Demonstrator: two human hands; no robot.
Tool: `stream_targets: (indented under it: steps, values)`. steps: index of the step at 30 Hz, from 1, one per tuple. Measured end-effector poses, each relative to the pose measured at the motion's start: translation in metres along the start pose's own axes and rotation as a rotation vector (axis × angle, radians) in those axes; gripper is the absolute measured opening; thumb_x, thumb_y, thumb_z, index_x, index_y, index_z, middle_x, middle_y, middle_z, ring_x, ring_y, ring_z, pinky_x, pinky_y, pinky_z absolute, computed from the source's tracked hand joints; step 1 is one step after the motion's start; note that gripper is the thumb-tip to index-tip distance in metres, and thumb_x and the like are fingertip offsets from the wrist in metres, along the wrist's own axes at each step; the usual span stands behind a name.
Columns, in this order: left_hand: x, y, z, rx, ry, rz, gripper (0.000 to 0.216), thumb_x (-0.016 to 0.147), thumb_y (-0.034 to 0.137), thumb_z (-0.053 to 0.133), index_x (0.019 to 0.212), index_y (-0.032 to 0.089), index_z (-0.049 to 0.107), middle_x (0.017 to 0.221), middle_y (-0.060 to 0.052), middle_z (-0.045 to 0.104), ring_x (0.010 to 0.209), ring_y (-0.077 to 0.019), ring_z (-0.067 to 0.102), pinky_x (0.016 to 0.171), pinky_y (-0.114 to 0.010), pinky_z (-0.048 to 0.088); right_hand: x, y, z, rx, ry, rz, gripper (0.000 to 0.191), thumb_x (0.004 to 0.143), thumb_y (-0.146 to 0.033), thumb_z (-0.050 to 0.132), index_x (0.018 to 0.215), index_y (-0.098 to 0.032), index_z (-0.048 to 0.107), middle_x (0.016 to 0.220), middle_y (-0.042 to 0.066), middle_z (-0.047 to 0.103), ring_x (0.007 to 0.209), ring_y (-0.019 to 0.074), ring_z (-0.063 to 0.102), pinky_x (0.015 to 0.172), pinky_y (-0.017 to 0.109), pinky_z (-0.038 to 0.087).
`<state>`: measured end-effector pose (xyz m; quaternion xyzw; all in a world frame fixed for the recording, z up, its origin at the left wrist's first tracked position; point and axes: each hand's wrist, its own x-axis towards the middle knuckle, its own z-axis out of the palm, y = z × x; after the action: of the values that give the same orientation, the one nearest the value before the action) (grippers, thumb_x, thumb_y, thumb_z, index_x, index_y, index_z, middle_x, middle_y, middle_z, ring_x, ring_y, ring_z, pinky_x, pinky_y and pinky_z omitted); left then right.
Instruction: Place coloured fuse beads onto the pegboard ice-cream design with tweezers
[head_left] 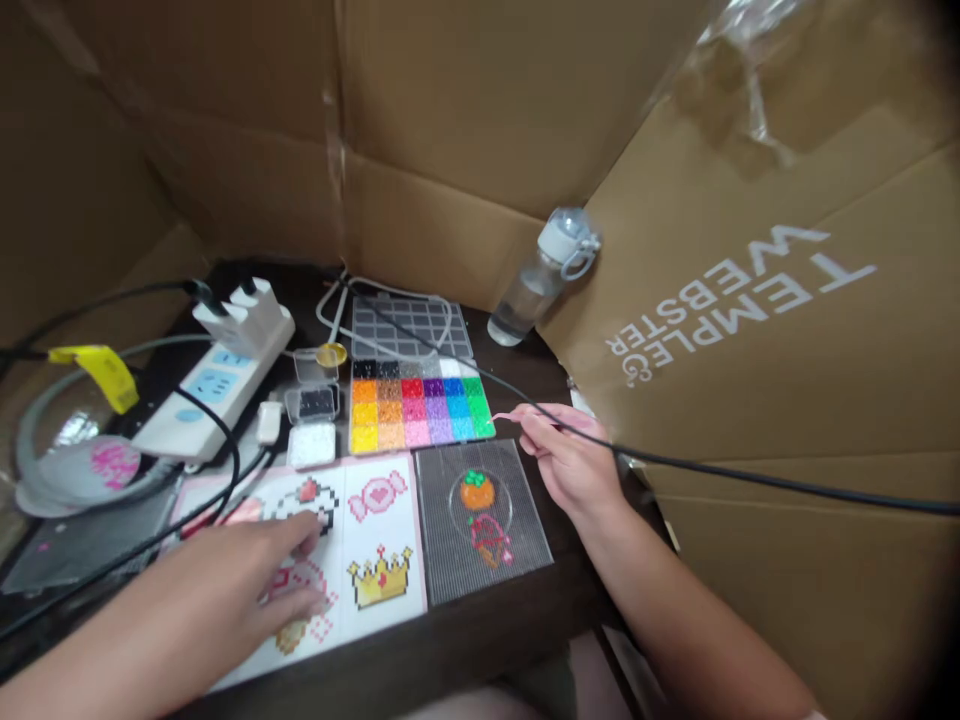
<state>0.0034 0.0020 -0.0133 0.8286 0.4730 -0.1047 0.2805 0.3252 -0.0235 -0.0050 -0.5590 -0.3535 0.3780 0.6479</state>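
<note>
My right hand [566, 460] pinches pink tweezers [510, 415], whose tip is at the right edge of the bead box [422, 447], beside its green beads [480, 408]. My left hand [247, 575] rests over the pattern sheet [382, 535], thumb and fingers apart, and holds nothing. It covers part of a cupcake picture and a pink picture below it; a pink candy and a yellow crown show beside it. Right of the sheet lies a see-through pegboard [450, 580]. On it are an orange fruit of beads [478, 492] with green leaves and a pink-red ice cream shape [491, 540].
Small boxes of black beads [313, 403] and white beads [311, 445] stand left of the bead box. A white power strip [214, 385] and cables lie at left. One black cable [697, 468] crosses above my right hand. A water bottle [529, 295] leans near cardboard walls [450, 120].
</note>
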Motion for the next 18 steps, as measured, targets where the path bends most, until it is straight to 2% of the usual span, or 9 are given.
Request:
stream_targets:
  steps: [5,9,11,18]
  values:
    - [0.002,-0.001,0.001,0.108,-0.071,-0.014,0.038,0.084,0.055,0.045,0.097,0.026,0.065,0.084,-0.007,0.072,0.077,-0.0313,0.065,0.066,-0.035,0.039,-0.053,0.012,-0.038,-0.061,-0.009,0.0,0.006,0.065,-0.019,0.08,0.07,-0.02,0.077,0.073,0.005,0.074,0.054,0.0133,0.061,0.056,0.031,0.053]
    - [0.003,0.002,-0.004,0.172,-0.103,-0.028,0.035,0.086,0.053,0.045,0.098,0.026,0.063,0.082,-0.004,0.07,0.076,-0.0276,0.065,0.065,-0.031,0.036,-0.084,0.027,-0.062,-0.227,-0.055,-0.03,0.005,0.071,-0.017,0.076,0.072,-0.021,0.076,0.078,0.005,0.075,0.07,0.0196,0.069,0.065,0.034,0.056]
    - [0.003,0.004,-0.007,0.188,-0.113,-0.018,0.034,0.086,0.053,0.046,0.098,0.026,0.062,0.08,-0.002,0.069,0.075,-0.0254,0.064,0.064,-0.029,0.035,-0.092,0.031,-0.069,-0.293,-0.102,-0.084,0.009,0.074,-0.014,0.073,0.074,-0.022,0.077,0.08,0.005,0.076,0.076,0.0199,0.07,0.07,0.034,0.057]
    - [0.003,0.006,-0.009,0.237,-0.128,-0.029,0.036,0.085,0.056,0.048,0.099,0.026,0.06,0.07,0.002,0.064,0.07,-0.0217,0.062,0.062,-0.026,0.033,-0.098,0.023,-0.071,-0.428,-0.262,-0.222,0.019,0.076,-0.007,0.07,0.078,-0.025,0.076,0.081,0.002,0.077,0.073,0.0167,0.071,0.072,0.03,0.058]
